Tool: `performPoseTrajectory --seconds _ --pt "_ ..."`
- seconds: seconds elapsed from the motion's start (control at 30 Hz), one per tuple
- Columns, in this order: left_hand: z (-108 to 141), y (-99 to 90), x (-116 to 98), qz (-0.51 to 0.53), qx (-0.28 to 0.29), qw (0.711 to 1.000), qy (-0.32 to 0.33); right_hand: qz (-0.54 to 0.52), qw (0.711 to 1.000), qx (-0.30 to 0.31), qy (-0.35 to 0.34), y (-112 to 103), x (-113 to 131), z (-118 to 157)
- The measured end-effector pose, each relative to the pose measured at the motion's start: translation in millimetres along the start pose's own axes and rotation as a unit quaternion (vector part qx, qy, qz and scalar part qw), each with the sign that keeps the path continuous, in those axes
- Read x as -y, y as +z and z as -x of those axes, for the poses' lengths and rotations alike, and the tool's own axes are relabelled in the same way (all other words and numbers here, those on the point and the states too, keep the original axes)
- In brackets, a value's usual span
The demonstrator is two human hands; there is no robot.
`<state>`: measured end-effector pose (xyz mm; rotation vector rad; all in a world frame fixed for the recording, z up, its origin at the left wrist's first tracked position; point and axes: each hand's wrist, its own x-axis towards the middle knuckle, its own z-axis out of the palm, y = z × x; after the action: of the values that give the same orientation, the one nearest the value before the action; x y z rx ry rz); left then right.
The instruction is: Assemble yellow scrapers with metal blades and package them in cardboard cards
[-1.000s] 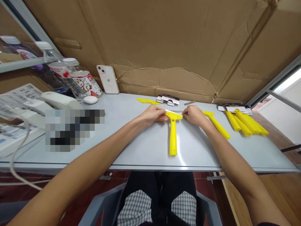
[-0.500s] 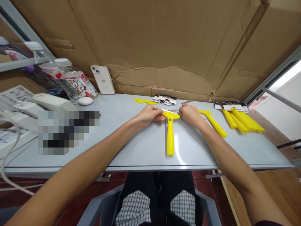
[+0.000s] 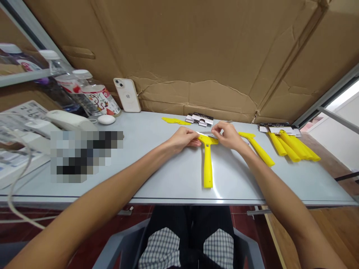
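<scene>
Capped bottles (image 3: 102,99), contents unclear, left grip (image 3: 183,139) on scraper (image 3: 208,164)

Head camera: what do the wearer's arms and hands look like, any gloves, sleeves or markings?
The left hand and right hand are bare, with no gloves. The left forearm and right forearm taper forward, with no sleeve, watch or bracelet on them. Fine markings are too small to tell.
</scene>
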<state>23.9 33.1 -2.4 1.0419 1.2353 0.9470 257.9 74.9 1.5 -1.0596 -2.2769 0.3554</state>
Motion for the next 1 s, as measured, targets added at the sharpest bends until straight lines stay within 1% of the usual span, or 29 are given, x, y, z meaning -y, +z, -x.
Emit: performPoseTrajectory --seconds 0.1,0.2,0.4,0.63,0.77,0.83,0.9,1.0 --pt "3.4 3.1 1.1 -0.005 0.015 1.0 0.003 -0.058 0.997 0.018 -0.042 12.3 15.0 4.8" --pt "6.5 4.3 -0.1 -0.004 0.022 1.0 0.01 -0.072 0.996 0.027 -0.046 20.6 22.2 8.9" --pt "9.5 5.0 -2.3 -0.005 0.021 1.0 0.014 -0.076 0.997 0.007 -0.026 24.8 21.2 10.3" --pt "11.7 4.9 -2.2 -0.013 0.031 0.999 0.021 -0.094 0.995 0.013 -0.005 23.1 28.4 9.8" --pt "12.2 5.6 -4.1 -0.02 0.018 1.0 0.016 -0.144 0.988 -0.016 0.047 24.7 29.0 8.4" --pt "12.8 5.9 -5.2 -0.02 0.017 1.0 0.016 -0.173 0.982 -0.025 0.076 25.0 27.2 6.8" --pt "13.5 5.9 -6.6 -0.019 0.022 0.999 0.017 -0.181 0.979 -0.028 0.091 23.9 25.4 5.4" --pt "14.8 5.4 -8.8 -0.019 0.027 0.999 0.021 -0.16 0.984 -0.03 0.07 19.9 25.2 5.1"
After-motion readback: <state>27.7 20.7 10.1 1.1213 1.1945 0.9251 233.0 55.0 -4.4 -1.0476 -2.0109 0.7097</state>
